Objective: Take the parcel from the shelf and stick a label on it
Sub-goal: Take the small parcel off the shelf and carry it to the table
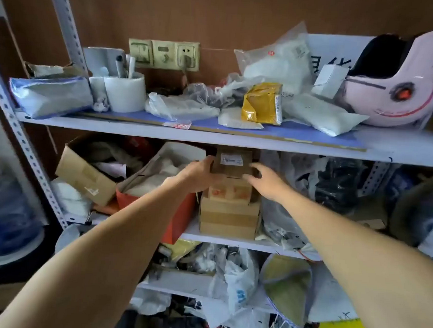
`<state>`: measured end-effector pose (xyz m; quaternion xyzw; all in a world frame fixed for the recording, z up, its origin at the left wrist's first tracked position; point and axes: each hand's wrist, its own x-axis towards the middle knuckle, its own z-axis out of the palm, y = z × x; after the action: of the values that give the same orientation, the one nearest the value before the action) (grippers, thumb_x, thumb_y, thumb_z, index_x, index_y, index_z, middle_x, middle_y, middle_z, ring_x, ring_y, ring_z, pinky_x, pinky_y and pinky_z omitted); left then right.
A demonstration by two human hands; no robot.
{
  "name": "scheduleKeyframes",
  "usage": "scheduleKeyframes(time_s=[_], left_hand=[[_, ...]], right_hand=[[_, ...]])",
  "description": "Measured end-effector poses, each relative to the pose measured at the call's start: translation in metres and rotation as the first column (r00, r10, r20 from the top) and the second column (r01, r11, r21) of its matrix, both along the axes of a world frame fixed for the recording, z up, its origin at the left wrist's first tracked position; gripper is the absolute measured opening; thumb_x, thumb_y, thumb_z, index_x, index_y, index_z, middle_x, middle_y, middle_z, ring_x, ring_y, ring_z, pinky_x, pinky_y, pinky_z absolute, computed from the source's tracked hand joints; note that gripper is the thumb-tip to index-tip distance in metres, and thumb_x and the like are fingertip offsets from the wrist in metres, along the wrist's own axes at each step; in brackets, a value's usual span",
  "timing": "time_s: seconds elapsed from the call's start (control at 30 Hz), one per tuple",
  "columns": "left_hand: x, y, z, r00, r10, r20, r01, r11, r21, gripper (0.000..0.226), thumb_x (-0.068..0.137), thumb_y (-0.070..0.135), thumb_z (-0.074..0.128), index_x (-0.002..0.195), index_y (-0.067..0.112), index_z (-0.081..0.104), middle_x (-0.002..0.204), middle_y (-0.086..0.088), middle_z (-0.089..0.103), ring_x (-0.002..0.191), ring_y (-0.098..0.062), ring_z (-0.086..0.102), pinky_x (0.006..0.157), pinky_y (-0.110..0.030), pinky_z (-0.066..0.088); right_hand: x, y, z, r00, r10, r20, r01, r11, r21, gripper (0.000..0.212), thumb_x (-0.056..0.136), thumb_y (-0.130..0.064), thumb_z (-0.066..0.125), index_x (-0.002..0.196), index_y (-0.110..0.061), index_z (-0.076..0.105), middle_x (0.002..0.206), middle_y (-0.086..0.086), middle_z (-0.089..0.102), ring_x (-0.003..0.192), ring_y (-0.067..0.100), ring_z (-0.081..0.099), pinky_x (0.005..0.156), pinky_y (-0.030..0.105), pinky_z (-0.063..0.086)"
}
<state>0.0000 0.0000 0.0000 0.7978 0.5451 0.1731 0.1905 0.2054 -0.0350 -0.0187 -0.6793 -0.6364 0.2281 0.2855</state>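
I am at the first step, fetching the parcel; no label has gone on yet and I see no loose label to hand. The small brown cardboard parcel with a white printed sticker on its front [233,162] sits on top of a stack of brown cardboard boxes [229,215], just under the white metal upper shelf board [212,135] and on the middle level of the rack. My left hand [199,174] is at the parcel's left side, fingers spread and curled round its edge, touching it as far as I can judge. My right hand [266,181] is at the parcel's right side, fingers open and reaching; whether it already touches the cardboard I cannot tell. Neither hand has closed firmly.

Left of the parcel stands an open grey-white bag in a red bin [164,170]; right of it hang clear and black plastic bags [310,184], crowding close.

Next I judge both hands should press in on opposite sides and draw the parcel straight out towards me, low enough to clear the board above, without dragging the stack beneath it or snagging the bags.
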Motion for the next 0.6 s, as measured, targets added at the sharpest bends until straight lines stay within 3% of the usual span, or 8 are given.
scheduleKeyframes(time_s=[0.17, 0.27, 0.37, 0.47, 0.57, 0.6], left_hand=[[0.021, 0.029, -0.028, 0.959, 0.043, 0.279, -0.017, 0.995, -0.094, 0.052, 0.092, 0.051, 0.053, 0.142, 0.043, 0.041, 0.120, 0.000, 0.064, 0.086, -0.014, 0.067, 0.071, -0.021, 0.059], [0.026, 0.035, -0.046, 0.923, 0.073, 0.379, -0.064, 0.997, -0.037, 0.048, 0.094, 0.045, 0.050, 0.141, 0.047, 0.042, 0.110, 0.001, 0.068, 0.075, -0.007, 0.067, 0.059, -0.015, 0.054], [0.025, 0.036, -0.052, 0.897, 0.043, 0.441, -0.044, 0.999, -0.008, 0.047, 0.094, 0.043, 0.051, 0.141, 0.045, 0.043, 0.115, 0.001, 0.068, 0.088, -0.013, 0.068, 0.074, -0.020, 0.053], [0.027, 0.035, -0.052, 0.851, 0.024, 0.524, 0.000, 0.999, -0.046, 0.051, 0.093, 0.040, 0.056, 0.142, 0.041, 0.043, 0.116, 0.008, 0.063, 0.086, -0.004, 0.065, 0.067, -0.009, 0.053], [0.022, 0.019, -0.054, 0.800, -0.057, 0.597, 0.115, 0.992, -0.059, 0.063, 0.084, 0.045, 0.060, 0.143, 0.044, 0.039, 0.130, 0.006, 0.065, 0.100, -0.008, 0.070, 0.082, -0.024, 0.059], [0.020, 0.009, -0.056, 0.787, -0.097, 0.610, 0.158, 0.986, -0.048, 0.067, 0.081, 0.047, 0.061, 0.144, 0.042, 0.039, 0.135, 0.009, 0.062, 0.107, -0.005, 0.067, 0.086, -0.019, 0.056]], right_hand=[[-0.002, 0.029, -0.020, 0.967, -0.008, -0.256, 0.010, 1.000, 0.008, 0.070, 0.090, -0.053, 0.058, 0.152, -0.033, 0.031, 0.160, 0.001, 0.035, 0.145, 0.026, 0.037, 0.113, 0.035, 0.033], [-0.007, 0.037, -0.040, 0.920, -0.043, -0.390, 0.069, 0.996, 0.054, 0.068, 0.090, -0.051, 0.059, 0.150, -0.040, 0.030, 0.157, -0.002, 0.041, 0.140, 0.025, 0.045, 0.106, 0.032, 0.038], [-0.010, 0.039, -0.051, 0.910, -0.032, -0.414, 0.077, 0.993, 0.091, 0.071, 0.088, -0.053, 0.060, 0.151, -0.042, 0.028, 0.157, -0.008, 0.040, 0.138, 0.019, 0.044, 0.103, 0.031, 0.039], [-0.016, 0.033, -0.045, 0.893, -0.041, -0.449, 0.103, 0.988, 0.113, 0.073, 0.086, -0.051, 0.065, 0.150, -0.041, 0.031, 0.142, -0.015, 0.048, 0.124, 0.005, 0.045, 0.092, 0.022, 0.038], [-0.024, 0.007, -0.042, 0.872, -0.062, -0.485, 0.166, 0.971, 0.174, 0.072, 0.085, -0.047, 0.068, 0.149, -0.041, 0.034, 0.131, -0.028, 0.046, 0.117, -0.004, 0.045, 0.082, 0.004, 0.039], [-0.027, -0.008, -0.045, 0.861, -0.071, -0.504, 0.187, 0.965, 0.184, 0.071, 0.086, -0.046, 0.068, 0.148, -0.042, 0.035, 0.130, -0.032, 0.046, 0.114, -0.007, 0.049, 0.081, -0.001, 0.040]])
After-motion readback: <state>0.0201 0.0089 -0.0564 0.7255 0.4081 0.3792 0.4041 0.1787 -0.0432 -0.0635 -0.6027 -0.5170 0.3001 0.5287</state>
